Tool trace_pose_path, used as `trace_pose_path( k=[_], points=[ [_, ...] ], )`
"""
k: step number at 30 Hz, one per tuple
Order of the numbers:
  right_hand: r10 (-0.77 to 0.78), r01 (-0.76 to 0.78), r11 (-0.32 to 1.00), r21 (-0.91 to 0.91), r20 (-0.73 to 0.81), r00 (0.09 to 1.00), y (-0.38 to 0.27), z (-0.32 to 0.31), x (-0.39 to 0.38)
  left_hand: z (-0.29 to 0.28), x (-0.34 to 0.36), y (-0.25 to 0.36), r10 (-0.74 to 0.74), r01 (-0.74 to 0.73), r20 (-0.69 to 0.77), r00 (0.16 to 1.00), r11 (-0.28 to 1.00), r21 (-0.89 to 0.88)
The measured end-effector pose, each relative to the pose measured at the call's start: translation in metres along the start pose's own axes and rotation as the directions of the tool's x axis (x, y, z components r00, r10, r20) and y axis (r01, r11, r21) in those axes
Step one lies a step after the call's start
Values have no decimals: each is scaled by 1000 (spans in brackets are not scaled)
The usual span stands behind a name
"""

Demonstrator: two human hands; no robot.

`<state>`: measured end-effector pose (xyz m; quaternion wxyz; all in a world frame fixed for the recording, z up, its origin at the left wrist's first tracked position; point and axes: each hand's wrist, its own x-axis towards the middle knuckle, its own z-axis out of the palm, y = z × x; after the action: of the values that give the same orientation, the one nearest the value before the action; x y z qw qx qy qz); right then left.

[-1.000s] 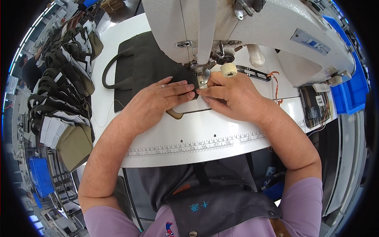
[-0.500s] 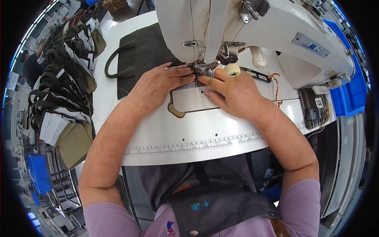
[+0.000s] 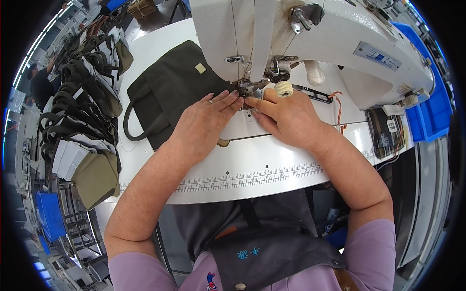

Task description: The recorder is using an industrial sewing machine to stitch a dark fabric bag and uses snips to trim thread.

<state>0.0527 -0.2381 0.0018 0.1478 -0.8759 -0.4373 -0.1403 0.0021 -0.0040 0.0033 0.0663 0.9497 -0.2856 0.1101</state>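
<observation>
Item: dark green fabric piece (image 3: 177, 77) with looped handle (image 3: 158, 126) and small pale patch (image 3: 200, 68). Lay on the white table (image 3: 301, 155), mostly left of the sewing machine's (image 3: 320, 36) head, its right end by the presser foot (image 3: 252, 90); the broad part seemed placed left because the table gave it support there.

Item: left hand (image 3: 199, 126). Lay palm down on the fabric's near edge, fingers extended and close together, tips just beside the foot; apparently held so to keep the cloth flat.

Item: right hand (image 3: 291, 119). Stood right of the foot, forefinger reaching toward the left fingertips, thumb apart and lower, other fingers partly hidden behind the cream knob (image 3: 284, 88); presumably there to steady the edge. Whether it pinched any cloth could not be told.

Item: pile of similar pieces (image 3: 73, 114). Hung at the table's left, probably for easy reach
</observation>
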Motion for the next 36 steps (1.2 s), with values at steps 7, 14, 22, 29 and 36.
trace_pose_path(
  k=[7,14,22,29,36],
  points=[
    [5,-5,1000,14,-16,1000,-1,-3,2,6,3,-1,-21,21,-18,1000,1000,12],
    [-3,4,1000,29,-42,999,0,0,0,6,6,-2,-26,27,-34,999,999,42],
    [29,-31,997,71,22,999,1,-3,0,-23,4,-36,-28,72,193,981,972,-225],
    [53,-53,998,39,-5,999,4,-1,-3,-34,-3,21,-207,243,386,899,969,-46],
    [12,-11,999,42,-18,1000,3,3,-2,-21,-11,25,-49,37,132,990,995,92]
  ],
)
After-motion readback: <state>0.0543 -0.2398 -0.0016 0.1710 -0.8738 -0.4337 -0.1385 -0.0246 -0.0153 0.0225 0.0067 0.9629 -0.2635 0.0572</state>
